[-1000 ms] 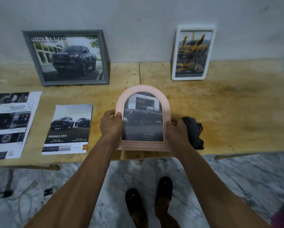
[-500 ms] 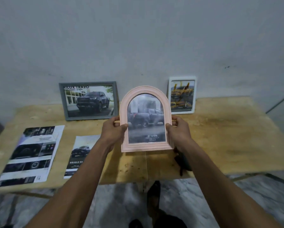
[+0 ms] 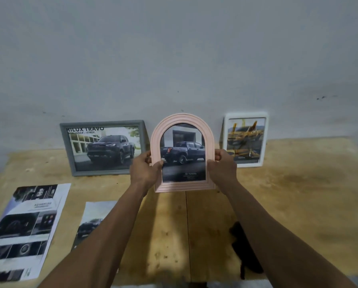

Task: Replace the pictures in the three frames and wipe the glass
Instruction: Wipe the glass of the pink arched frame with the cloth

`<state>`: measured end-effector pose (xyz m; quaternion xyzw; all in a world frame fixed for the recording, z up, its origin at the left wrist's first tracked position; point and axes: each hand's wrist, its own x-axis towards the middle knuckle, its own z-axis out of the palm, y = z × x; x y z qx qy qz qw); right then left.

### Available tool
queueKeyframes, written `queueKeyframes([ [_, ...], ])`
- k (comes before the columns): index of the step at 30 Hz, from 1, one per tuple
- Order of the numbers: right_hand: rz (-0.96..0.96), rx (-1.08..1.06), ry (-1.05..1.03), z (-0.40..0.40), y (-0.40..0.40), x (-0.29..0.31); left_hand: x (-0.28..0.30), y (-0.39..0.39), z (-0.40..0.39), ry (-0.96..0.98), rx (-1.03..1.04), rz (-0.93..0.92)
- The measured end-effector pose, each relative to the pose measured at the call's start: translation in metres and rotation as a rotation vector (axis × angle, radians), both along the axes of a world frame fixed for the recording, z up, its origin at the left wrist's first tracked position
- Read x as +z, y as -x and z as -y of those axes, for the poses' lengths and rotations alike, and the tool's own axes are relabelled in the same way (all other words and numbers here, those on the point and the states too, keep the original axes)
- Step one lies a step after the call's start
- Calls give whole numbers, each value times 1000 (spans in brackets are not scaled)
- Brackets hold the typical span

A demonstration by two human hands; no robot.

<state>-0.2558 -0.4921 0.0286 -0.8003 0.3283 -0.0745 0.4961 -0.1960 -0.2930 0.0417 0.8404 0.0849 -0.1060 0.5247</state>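
I hold a pink arched frame [image 3: 183, 119] upright above the wooden table [image 3: 298, 194], with a picture of a dark pickup truck behind its glass. My left hand [image 3: 145, 170] grips its left edge and my right hand [image 3: 222, 168] grips its right edge. A grey frame [image 3: 103, 122] with a dark truck picture leans on the wall at the back left. A white frame [image 3: 245, 115] with a yellow picture leans at the back right. A dark cloth [image 3: 244, 252] lies on the table near the front, partly hidden by my right forearm.
Two loose printed sheets lie on the table's left part: a large brochure page [image 3: 26, 229] and a smaller truck picture [image 3: 93, 219] partly under my left forearm. The grey wall [image 3: 174, 59] stands directly behind the frames.
Both hands have carried the pink frame up from the table's front edge toward the wall, between the other two frames. The cloth stays on the table near the front.
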Motion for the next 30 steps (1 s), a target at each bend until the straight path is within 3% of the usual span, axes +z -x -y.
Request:
queueKeyframes([
  [11,-60,39,101,31,-86,-50,-52,-78,37,-31,124,-11],
  [30,-100,66,72,39,-96,-79,-75,-92,46,-46,147,-37],
])
